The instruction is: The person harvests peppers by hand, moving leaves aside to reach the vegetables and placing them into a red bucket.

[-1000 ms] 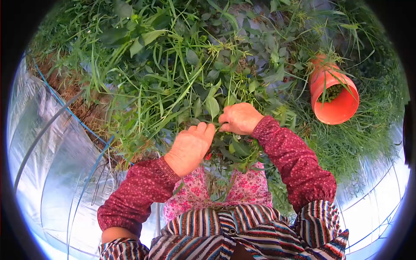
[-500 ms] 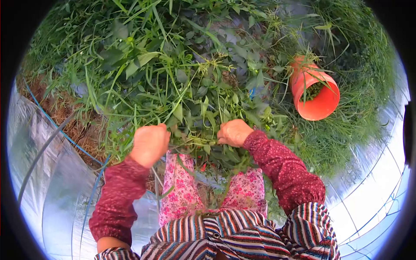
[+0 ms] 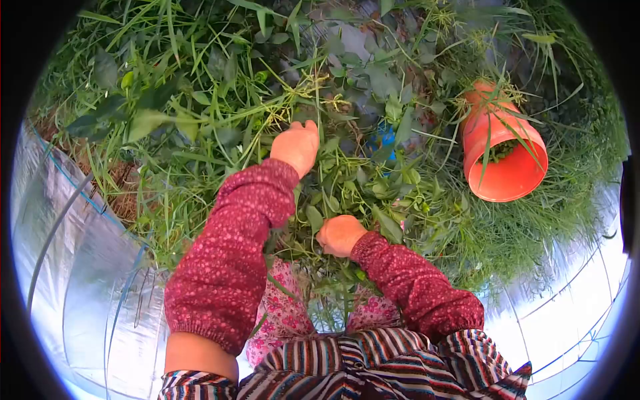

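Note:
My left hand (image 3: 297, 147) reaches forward into the leafy plants, its fingers curled beside a grass seed head (image 3: 303, 99). Whatever lies between those fingertips is hidden. Closer to my body, my right hand (image 3: 341, 235) is closed around leafy plant stems (image 3: 327, 200), with leaves poking out on either side. An orange-red bucket (image 3: 505, 180) lies tipped on its side to the right, its mouth toward me. Small green produce (image 3: 501, 151) sits inside it, too small to name for certain.
Tall grass (image 3: 520, 230) surrounds the bucket, and some blades hang across it. Plastic sheeting (image 3: 80, 267) with a blue cord (image 3: 80, 190) runs along the left. A blue object (image 3: 385, 141) shows among the leaves. My floral-trousered legs (image 3: 287, 310) are below.
My left hand has moved forward and right, deeper into the plants. My right hand has come slightly back toward my body and left. The view has shifted, so the bucket appears farther right.

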### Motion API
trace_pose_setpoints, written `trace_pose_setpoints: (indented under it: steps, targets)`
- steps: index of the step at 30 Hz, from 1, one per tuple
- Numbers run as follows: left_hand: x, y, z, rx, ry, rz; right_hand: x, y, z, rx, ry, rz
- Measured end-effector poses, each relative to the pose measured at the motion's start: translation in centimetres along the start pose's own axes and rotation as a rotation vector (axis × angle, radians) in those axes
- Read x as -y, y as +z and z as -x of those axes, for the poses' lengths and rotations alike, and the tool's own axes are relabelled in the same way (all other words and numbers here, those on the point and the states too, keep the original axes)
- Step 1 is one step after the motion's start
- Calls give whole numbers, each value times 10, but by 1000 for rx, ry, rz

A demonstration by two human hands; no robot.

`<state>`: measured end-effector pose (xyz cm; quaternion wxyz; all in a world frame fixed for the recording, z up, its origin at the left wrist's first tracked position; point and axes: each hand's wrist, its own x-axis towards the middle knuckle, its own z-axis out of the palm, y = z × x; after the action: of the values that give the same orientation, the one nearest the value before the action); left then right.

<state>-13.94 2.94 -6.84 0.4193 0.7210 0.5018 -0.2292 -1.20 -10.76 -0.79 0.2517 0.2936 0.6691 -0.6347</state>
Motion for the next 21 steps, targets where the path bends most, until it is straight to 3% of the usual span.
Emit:
trace_pose_setpoints:
  steps: [3,7,11,15,18,19,21]
  targets:
    - [-5,8,41,-22,15,-45,-5,8,1,38,18,-4]
    - [-9,20,78,-15,-32,-65,5,-39,14,-58,-100,-366]
    - [-20,32,78,100,-101,-71,-4,-106,24,-341,-144,-638]
    - [-31,42,86,3,-119,-114,-18,-171,-4,-632,68,-273]
    - [-32,42,87,69,-123,-99,-15,-166,-60,-422,117,-39]
    - [-34,44,89,54,-123,-80,-9,-165,-72,-196,257,-145]
    - [-43,46,93,45,-118,-54,-9,-159,-78,-60,353,-126]
